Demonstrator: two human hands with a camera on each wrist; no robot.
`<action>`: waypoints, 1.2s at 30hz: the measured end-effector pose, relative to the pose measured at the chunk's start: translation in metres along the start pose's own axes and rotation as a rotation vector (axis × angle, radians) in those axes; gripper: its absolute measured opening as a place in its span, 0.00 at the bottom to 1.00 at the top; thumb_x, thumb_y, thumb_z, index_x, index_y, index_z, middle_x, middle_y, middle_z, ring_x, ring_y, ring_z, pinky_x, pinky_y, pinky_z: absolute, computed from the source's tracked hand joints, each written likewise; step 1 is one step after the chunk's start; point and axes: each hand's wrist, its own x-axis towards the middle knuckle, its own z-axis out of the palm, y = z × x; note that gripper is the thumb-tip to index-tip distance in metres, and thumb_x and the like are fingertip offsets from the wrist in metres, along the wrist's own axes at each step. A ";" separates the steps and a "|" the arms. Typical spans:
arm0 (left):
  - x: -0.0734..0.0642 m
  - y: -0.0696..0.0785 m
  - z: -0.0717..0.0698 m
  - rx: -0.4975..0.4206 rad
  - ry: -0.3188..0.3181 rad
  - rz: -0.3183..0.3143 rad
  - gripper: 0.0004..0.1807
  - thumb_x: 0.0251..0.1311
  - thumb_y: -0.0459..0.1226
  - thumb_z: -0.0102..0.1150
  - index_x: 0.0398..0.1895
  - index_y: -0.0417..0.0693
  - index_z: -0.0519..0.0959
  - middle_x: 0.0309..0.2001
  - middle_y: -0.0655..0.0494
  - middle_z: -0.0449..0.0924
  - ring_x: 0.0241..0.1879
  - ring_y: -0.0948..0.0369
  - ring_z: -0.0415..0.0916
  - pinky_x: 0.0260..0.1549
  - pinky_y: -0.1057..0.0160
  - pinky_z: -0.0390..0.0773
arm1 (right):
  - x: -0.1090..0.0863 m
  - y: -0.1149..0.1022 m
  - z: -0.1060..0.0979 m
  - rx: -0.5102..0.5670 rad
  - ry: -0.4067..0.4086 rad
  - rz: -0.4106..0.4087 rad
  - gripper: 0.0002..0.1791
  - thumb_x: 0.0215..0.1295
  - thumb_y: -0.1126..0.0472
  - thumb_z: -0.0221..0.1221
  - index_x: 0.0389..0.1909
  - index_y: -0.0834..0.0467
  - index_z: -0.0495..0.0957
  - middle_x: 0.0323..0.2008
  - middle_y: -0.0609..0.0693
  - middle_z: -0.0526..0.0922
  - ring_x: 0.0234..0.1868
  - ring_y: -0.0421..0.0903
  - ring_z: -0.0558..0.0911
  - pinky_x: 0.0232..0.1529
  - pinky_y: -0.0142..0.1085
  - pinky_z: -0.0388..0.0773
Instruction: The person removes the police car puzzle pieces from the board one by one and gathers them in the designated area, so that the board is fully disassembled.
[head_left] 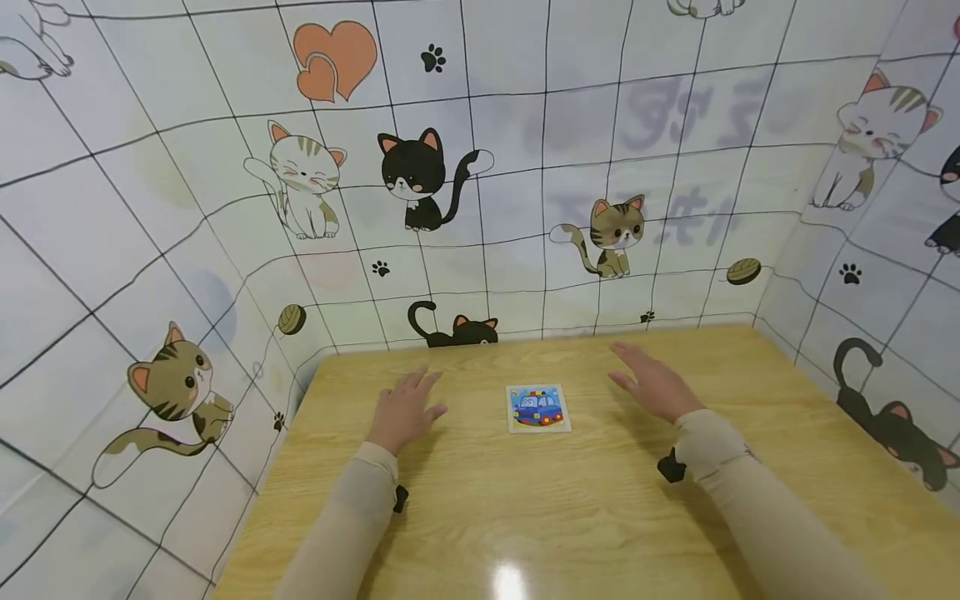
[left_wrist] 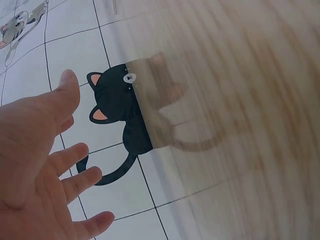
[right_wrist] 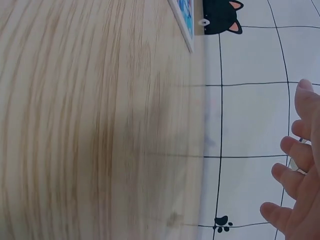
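Note:
A small square picture puzzle (head_left: 538,408) with a blue cartoon car and a pale border lies flat on the wooden table, between the two hands. To its left my left hand (head_left: 405,411) hovers over the table with fingers spread, holding nothing. On the other side my right hand (head_left: 654,383) is likewise held over the table, fingers extended and thumb apart. The left wrist view shows the left hand's (left_wrist: 45,165) loosely bent fingers around bare air. At the top of the right wrist view a corner of the puzzle (right_wrist: 186,22) shows, well away from the right hand (right_wrist: 300,165).
The light wooden table (head_left: 525,517) reaches to a white wall covering (head_left: 517,200) with a black grid and cartoon cats, which encloses it at the back and both sides. Dark wrist-worn devices sit under both beige sleeves (head_left: 337,517).

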 end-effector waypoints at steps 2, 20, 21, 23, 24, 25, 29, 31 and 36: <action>0.003 0.004 0.002 -0.006 -0.011 -0.005 0.34 0.71 0.55 0.58 0.76 0.55 0.66 0.75 0.46 0.64 0.71 0.44 0.64 0.55 0.32 0.71 | 0.002 -0.004 0.002 0.036 0.003 0.004 0.35 0.81 0.48 0.49 0.78 0.64 0.57 0.75 0.66 0.59 0.73 0.67 0.62 0.71 0.61 0.57; 0.027 0.039 0.025 -0.043 -0.132 0.014 0.29 0.74 0.54 0.54 0.72 0.55 0.71 0.70 0.50 0.71 0.68 0.46 0.70 0.56 0.34 0.71 | 0.028 -0.037 0.047 0.266 -0.119 0.004 0.24 0.78 0.59 0.55 0.68 0.66 0.72 0.63 0.64 0.77 0.60 0.62 0.78 0.59 0.57 0.74; 0.028 0.040 0.027 -0.043 -0.138 0.013 0.28 0.74 0.54 0.54 0.72 0.55 0.71 0.70 0.50 0.71 0.67 0.47 0.70 0.56 0.34 0.72 | 0.030 -0.038 0.049 0.271 -0.142 0.001 0.23 0.78 0.60 0.55 0.67 0.66 0.72 0.61 0.64 0.78 0.58 0.60 0.79 0.57 0.55 0.76; 0.031 0.042 0.032 -0.040 -0.155 0.008 0.28 0.74 0.54 0.53 0.71 0.56 0.72 0.70 0.52 0.71 0.66 0.47 0.71 0.57 0.35 0.71 | 0.033 -0.041 0.053 0.278 -0.187 -0.003 0.21 0.77 0.61 0.55 0.65 0.67 0.74 0.57 0.62 0.81 0.53 0.57 0.81 0.53 0.52 0.78; 0.032 0.043 0.034 -0.045 -0.161 0.006 0.27 0.74 0.54 0.53 0.71 0.56 0.72 0.70 0.52 0.72 0.66 0.47 0.72 0.57 0.35 0.71 | 0.035 -0.042 0.054 0.279 -0.203 -0.004 0.20 0.77 0.62 0.55 0.64 0.67 0.75 0.55 0.61 0.82 0.51 0.55 0.81 0.51 0.51 0.79; 0.034 0.045 0.036 -0.049 -0.166 0.007 0.27 0.74 0.54 0.53 0.71 0.56 0.73 0.70 0.52 0.72 0.65 0.48 0.72 0.57 0.35 0.71 | 0.037 -0.043 0.056 0.277 -0.213 -0.002 0.20 0.77 0.62 0.56 0.63 0.66 0.75 0.53 0.59 0.82 0.49 0.54 0.81 0.50 0.50 0.79; 0.039 0.053 0.041 -0.061 -0.197 0.011 0.26 0.74 0.56 0.52 0.69 0.58 0.74 0.69 0.54 0.73 0.64 0.48 0.73 0.58 0.34 0.70 | 0.043 -0.046 0.061 0.281 -0.227 0.022 0.18 0.76 0.63 0.57 0.62 0.66 0.76 0.48 0.56 0.83 0.47 0.52 0.81 0.49 0.50 0.79; 0.041 0.058 0.042 -0.059 -0.213 0.011 0.26 0.73 0.56 0.53 0.69 0.58 0.75 0.69 0.55 0.73 0.65 0.48 0.73 0.59 0.33 0.68 | 0.045 -0.048 0.063 0.284 -0.230 0.039 0.19 0.76 0.63 0.57 0.62 0.66 0.76 0.48 0.56 0.82 0.48 0.53 0.81 0.50 0.50 0.79; 0.046 0.071 0.041 -0.051 -0.256 -0.002 0.27 0.72 0.56 0.55 0.69 0.58 0.74 0.69 0.55 0.72 0.66 0.48 0.71 0.60 0.31 0.66 | 0.051 -0.052 0.067 0.284 -0.233 0.082 0.20 0.76 0.61 0.57 0.64 0.66 0.75 0.50 0.58 0.82 0.51 0.55 0.81 0.53 0.53 0.78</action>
